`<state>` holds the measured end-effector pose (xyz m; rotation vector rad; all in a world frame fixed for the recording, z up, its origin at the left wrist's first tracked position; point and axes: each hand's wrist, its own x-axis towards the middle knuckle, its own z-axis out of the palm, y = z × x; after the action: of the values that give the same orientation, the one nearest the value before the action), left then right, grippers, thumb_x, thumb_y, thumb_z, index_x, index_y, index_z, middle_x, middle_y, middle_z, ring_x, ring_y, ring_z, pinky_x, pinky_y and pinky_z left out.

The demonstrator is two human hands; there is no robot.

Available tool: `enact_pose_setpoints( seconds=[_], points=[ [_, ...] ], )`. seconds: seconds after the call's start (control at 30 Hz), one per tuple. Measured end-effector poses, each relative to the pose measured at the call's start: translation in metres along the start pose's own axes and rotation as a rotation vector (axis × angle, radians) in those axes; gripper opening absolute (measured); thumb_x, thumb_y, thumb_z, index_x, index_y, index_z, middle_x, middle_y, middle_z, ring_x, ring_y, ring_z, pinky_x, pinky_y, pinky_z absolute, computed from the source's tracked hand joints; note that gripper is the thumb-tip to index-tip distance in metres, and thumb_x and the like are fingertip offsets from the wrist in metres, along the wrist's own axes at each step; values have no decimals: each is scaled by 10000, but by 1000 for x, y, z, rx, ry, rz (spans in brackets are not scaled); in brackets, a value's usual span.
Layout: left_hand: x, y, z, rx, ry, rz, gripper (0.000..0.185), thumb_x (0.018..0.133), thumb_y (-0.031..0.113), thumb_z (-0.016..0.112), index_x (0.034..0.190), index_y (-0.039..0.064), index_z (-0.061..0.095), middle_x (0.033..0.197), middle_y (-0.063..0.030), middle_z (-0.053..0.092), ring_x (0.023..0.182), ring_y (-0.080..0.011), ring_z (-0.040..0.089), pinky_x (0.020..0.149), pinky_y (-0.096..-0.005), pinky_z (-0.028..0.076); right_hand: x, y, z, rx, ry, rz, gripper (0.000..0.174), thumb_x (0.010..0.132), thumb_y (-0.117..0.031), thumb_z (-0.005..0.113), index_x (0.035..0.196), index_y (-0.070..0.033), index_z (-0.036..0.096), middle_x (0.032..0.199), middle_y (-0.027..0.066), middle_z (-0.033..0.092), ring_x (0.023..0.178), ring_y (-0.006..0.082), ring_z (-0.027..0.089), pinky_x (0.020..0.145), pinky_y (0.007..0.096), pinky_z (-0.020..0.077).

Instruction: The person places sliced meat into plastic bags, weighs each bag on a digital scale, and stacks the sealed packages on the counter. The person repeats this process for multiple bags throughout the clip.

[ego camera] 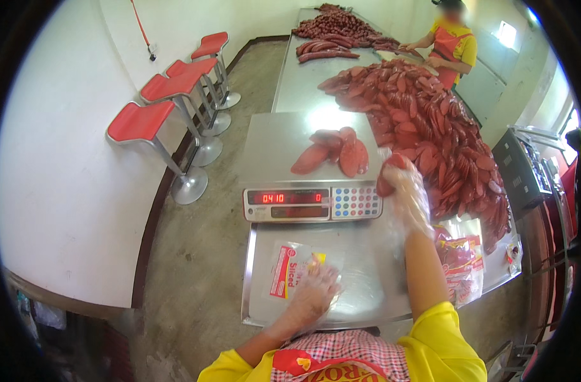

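My right hand point(407, 184), in a clear plastic glove, grips some red sausage slices point(388, 179) beside the keypad corner of a digital scale point(314, 205). Several oval sausage slices point(314, 157) lie on the scale's steel platform, and its red display is lit. My left hand point(319, 281), gloved too, rests over a flat printed plastic pouch point(283, 272) on the steel table point(367, 248); whether the fingers pinch it is hard to tell. Right of the scale spreads a large heap of sliced sausage point(429, 138).
Filled packages point(460, 258) lie at the table's right edge. Whole sausages point(326, 47) are piled at the far end, where a co-worker point(450, 47) in a red apron stands with hands at the table. Red stools point(142, 119) line the left wall; a dark appliance point(520, 167) is at right.
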<state>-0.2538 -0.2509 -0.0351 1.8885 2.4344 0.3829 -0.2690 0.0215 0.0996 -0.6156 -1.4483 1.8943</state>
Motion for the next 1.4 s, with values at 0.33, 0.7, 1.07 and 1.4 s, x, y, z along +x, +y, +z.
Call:
enact_pose_setpoints(
  seconds=[0.33, 0.7, 1.07, 1.4],
  points=[
    [31, 8, -6, -63, 65, -176, 650, 982, 453, 509, 1408, -37, 501, 1453, -240, 501, 1399, -471, 387, 1156, -577, 261, -161, 67, -95, 364, -189, 981, 499, 879, -177, 726, 1338, -55, 571, 946, 27, 630, 828, 148, 656, 590, 271, 502],
    [7, 31, 23, -59, 125, -369, 506, 945, 259, 575, 1330, -70, 561, 1312, -270, 601, 1329, -496, 465, 1116, -569, 320, -163, 48, -64, -544, -232, 44, 302, 884, -108, 697, 1169, -13, 663, 973, 113, 709, 826, 243, 689, 749, 357, 547],
    [-2, 38, 0, -23, 57, -331, 575, 971, 350, 533, 1374, -60, 531, 1435, -234, 503, 1417, -401, 386, 1112, -575, 291, -180, 99, -81, -529, -150, 334, 161, 913, -136, 704, 1026, -27, 665, 867, 95, 704, 787, 215, 701, 664, 334, 539],
    [2, 26, 22, -959, 709, -498, 441, 958, 255, 577, 1291, -35, 582, 1249, -232, 598, 1111, -396, 589, 1066, -485, 403, -180, 73, -46, -832, -552, -637, 419, 844, 51, 613, 1251, -47, 639, 1190, 175, 675, 1109, 327, 660, 901, 383, 531]
  ],
)
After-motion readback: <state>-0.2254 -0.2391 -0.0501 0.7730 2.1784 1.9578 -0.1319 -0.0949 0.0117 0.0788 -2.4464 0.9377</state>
